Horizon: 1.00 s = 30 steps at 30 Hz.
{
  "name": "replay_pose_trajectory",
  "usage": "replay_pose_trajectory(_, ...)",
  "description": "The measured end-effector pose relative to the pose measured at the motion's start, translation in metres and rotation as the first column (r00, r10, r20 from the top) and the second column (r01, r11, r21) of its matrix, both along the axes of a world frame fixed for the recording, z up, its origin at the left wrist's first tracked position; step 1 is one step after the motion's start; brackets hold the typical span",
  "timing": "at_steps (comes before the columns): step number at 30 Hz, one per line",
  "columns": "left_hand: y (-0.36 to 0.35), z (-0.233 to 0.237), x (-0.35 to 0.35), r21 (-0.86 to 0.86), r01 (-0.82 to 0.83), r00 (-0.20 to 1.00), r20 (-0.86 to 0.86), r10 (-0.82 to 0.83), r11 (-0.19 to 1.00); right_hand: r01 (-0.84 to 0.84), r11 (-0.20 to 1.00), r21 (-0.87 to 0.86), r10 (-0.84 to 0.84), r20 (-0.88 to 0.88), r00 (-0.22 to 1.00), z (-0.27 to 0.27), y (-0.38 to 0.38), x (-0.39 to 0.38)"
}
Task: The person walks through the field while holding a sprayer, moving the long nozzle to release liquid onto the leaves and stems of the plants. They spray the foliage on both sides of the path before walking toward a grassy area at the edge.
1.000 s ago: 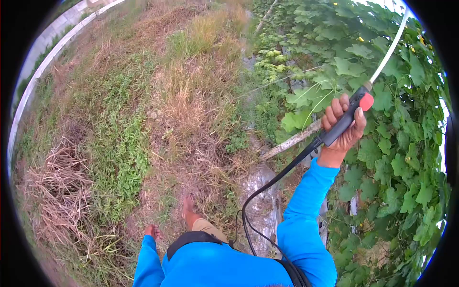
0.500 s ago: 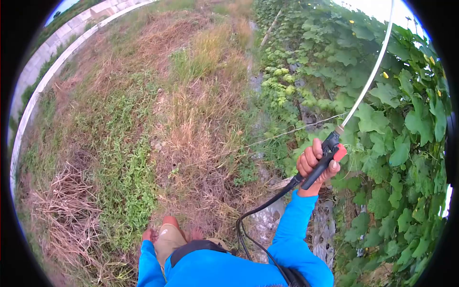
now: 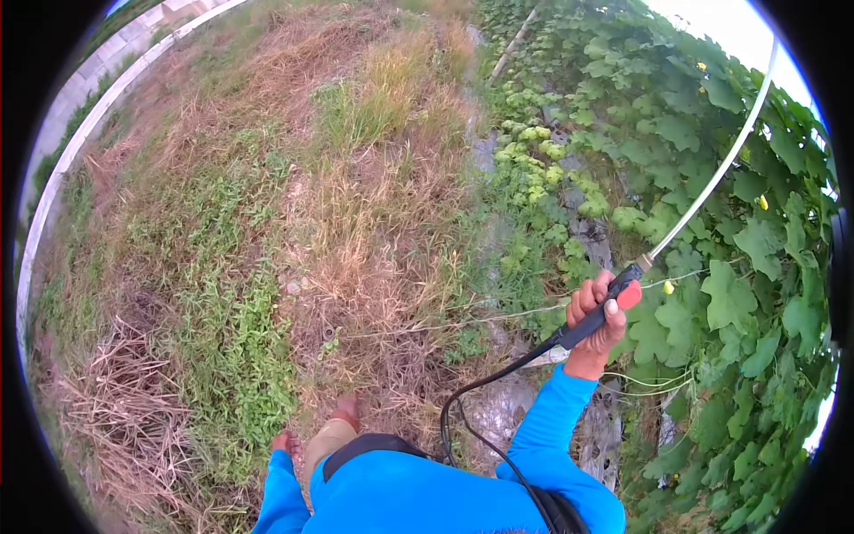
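My right hand [image 3: 598, 322] is wrapped around the black handle of a sprayer wand [image 3: 717, 178], at the right of the head view. The thumb lies by a round red part [image 3: 629, 295] on the handle. From there the pale, slightly curved tube points up and right against the leaves. A black hose [image 3: 480, 384] runs from the handle's lower end back toward my body. My left hand [image 3: 286, 441] hangs low beside my left leg, small in view, its fingers slightly apart and nothing visible in them.
A tall wall of leafy vines [image 3: 729, 294] with yellow flowers stands on my right. Thin string [image 3: 463, 322] crosses low ahead of me. Dry grass [image 3: 356, 240] and green weeds [image 3: 240, 347] cover the ground. Dry stalks [image 3: 124, 392] lie left, and a pale curb [image 3: 98, 125] curves beyond.
The sprayer wand has tilted further right, and my right hand has moved slightly right and down. The black lever seems closer to the handle. My legs have shifted in a step.
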<state>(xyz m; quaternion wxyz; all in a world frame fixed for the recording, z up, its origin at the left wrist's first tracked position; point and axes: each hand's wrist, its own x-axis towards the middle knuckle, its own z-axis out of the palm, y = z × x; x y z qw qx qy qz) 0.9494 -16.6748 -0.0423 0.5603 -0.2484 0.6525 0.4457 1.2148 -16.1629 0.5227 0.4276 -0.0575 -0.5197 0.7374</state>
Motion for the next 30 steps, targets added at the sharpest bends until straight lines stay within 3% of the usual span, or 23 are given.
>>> replay_pose_trajectory(3, 0.016, 0.000, -0.021, -0.009, -0.047, 0.999, 0.003, 0.047, 0.999, 0.045, 0.998, -0.051, -0.044, 0.020, 0.999, -0.005, 0.011, -0.040)
replay_pose_trajectory(5, 0.027, -0.018, -0.037, 0.029, -0.071, 0.997, -0.016, 0.071, 0.997, 0.176, 0.983, -0.045, -0.173, 0.068, 0.983, -0.006, 0.011, -0.070)
replay_pose_trajectory(7, 0.055, 0.015, -0.061, 0.028, -0.077, 0.997, -0.009, 0.077, 0.997, 0.130, 0.991, -0.002, -0.129, 0.123, 0.984, -0.008, 0.007, -0.088)
replay_pose_trajectory(9, 0.074, 0.024, -0.087, 0.063, -0.064, 0.997, -0.030, 0.066, 0.996, -0.041, 0.994, -0.101, 0.053, 0.118, 0.992, -0.012, 0.005, -0.092)
replay_pose_trajectory(11, 0.083, 0.028, -0.099, 0.083, -0.044, 0.998, -0.035, 0.047, 0.996, -0.069, 0.987, -0.144, 0.086, 0.116, 0.989, -0.011, 0.010, -0.098)
replay_pose_trajectory(13, 0.088, 0.024, -0.119, 0.000, -0.002, 0.997, -0.075, 0.002, 1.000, -0.253, 0.947, -0.197, 0.262, 0.018, 0.965, -0.009, 0.021, -0.107)
replay_pose_trajectory(14, 0.089, 0.025, -0.132, 0.028, -0.029, 1.000, -0.011, 0.029, 0.999, -0.278, 0.945, -0.172, 0.283, 0.005, 0.959, -0.008, 0.031, -0.112)
replay_pose_trajectory(15, 0.090, 0.033, -0.138, 0.008, -0.007, 1.000, -0.022, 0.007, 1.000, -0.269, 0.951, -0.151, 0.271, -0.006, 0.963, -0.008, 0.041, -0.117)
replay_pose_trajectory(18, 0.095, 0.051, -0.170, -0.014, 0.032, 0.996, -0.085, -0.034, 0.999, -0.445, 0.891, -0.090, 0.421, -0.204, 0.884, -0.008, 0.075, -0.142)
replay_pose_trajectory(20, 0.074, 0.026, -0.188, 0.160, -0.085, 0.996, 0.014, 0.084, 0.984, -0.440, 0.898, -0.018, 0.421, -0.256, 0.870, -0.006, 0.100, -0.161)
replay_pose_trajectory(24, 0.083, 0.038, -0.184, 0.104, -0.116, 0.989, -0.084, 0.125, 0.988, -0.385, 0.920, 0.079, 0.389, -0.308, 0.868, 0.000, 0.134, -0.188)
replay_pose_trajectory(26, 0.100, 0.028, -0.188, 0.151, -0.243, 0.970, 0.041, 0.239, 0.958, -0.322, 0.940, 0.110, 0.340, -0.310, 0.888, 0.004, 0.151, -0.195)
replay_pose_trajectory(30, 0.193, 0.014, -0.225, 0.064, -0.038, 0.999, 0.011, 0.037, 0.997, -0.243, 0.956, 0.164, 0.281, -0.285, 0.916, 0.004, 0.207, -0.209)
